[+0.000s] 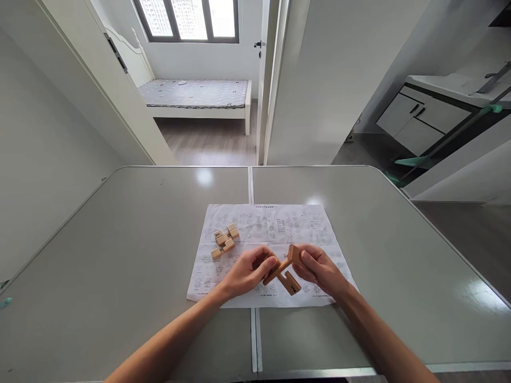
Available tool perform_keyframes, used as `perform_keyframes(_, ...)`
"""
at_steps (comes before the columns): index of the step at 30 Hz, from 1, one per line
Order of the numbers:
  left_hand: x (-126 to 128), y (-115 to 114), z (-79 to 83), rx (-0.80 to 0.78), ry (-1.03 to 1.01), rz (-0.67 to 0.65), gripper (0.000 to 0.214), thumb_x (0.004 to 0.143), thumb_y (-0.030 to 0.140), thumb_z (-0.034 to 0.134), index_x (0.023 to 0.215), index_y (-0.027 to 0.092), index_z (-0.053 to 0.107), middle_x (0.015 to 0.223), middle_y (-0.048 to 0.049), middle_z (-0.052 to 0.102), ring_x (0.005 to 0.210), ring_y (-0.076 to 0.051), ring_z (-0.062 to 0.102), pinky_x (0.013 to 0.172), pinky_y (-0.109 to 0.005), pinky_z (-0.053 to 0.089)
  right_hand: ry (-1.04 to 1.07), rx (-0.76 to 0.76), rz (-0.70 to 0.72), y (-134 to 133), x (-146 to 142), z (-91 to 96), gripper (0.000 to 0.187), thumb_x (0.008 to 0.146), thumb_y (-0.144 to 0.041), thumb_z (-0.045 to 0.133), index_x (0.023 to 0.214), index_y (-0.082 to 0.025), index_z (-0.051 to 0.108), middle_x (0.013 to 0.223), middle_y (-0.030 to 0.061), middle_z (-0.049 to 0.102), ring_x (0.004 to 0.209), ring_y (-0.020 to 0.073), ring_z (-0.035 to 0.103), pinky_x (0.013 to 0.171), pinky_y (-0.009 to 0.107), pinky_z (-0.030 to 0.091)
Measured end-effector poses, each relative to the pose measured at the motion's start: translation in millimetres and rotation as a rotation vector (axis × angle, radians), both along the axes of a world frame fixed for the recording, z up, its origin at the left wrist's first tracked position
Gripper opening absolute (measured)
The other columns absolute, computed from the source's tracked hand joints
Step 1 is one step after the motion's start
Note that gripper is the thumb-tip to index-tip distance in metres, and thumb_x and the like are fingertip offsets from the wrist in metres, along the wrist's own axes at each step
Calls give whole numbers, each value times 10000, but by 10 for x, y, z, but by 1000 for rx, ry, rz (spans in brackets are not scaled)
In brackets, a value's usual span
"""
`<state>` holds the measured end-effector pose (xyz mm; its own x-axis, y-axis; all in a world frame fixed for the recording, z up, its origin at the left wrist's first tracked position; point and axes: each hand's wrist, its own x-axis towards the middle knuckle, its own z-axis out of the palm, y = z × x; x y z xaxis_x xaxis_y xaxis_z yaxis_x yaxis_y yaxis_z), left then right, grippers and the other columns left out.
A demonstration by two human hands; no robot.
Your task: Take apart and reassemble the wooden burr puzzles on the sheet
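Two hands over the near half of a paper sheet (315,226), both gripping wood. Left hand (251,268): thumb and fingers pinched narrow on a notched wooden piece (272,275). Right hand (317,268): closed around a wooden block (294,254), touching the left-hand piece; cannot tell if interlocked. Between hands, on the near side: tilted marked piece (290,284), support unclear. On the sheet's left part, near left hand: cluster of wooden pieces (228,246). Sheet creased, printed with small diagrams, lying across the seam of grey table (120,266). Far, through doorway: bed (195,93). Far right: white cabinet (423,114).
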<state>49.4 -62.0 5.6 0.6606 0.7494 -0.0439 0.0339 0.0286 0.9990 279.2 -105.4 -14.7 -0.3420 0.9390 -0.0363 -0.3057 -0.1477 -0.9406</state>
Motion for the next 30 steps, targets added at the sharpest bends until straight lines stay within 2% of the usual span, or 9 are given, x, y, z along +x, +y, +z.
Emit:
perform_keyframes(5,-19,-2,-4,1,14,-98,412,1019,549,582,897,156,605,637,21,541,531,-91,468,502,-213,360,-94,-14,198,7,24,17,480,934,-630,690,967,-155,750,412,-110,377,335,66,285,370,209,256)
perform_keyframes(13,-36,16,24,28,19,-194,453,1032,575,535,889,154,628,673,-5,560,569,-104,481,519,-214,394,-139,-107,312,-7,78,17,484,858,-648,763,898,-167,725,437,-97,429,349,74,349,357,194,276)
perform_keyframes(18,-70,43,37,-25,20,-193,457,1052,573,491,918,160,632,694,5,537,581,-105,455,531,-218,378,-79,-72,286,-4,26,61,481,949,-645,671,1092,-186,666,458,-111,432,379,70,307,408,192,255)
perform_keyframes(21,-80,67,30,-76,-5,-170,488,1036,615,494,915,160,623,680,19,503,568,-105,433,523,-222,374,-27,-85,238,-1,-18,117,473,1002,-648,590,1136,-195,620,454,-124,386,410,80,265,444,208,234)
perform_keyframes(25,-75,83,31,-121,-32,-127,526,999,667,527,855,164,583,663,35,466,557,-97,413,506,-217,364,5,-152,182,7,-43,177,457,1009,-619,599,1182,-197,586,524,-106,411,456,91,280,486,237,236)
perform_keyframes(30,-59,59,24,-164,-78,-113,463,1006,643,543,1042,183,582,683,57,464,537,-85,391,486,-202,317,4,-173,170,9,-46,148,435,1029,-586,585,1275,-233,522,596,-96,469,459,93,333,506,246,282)
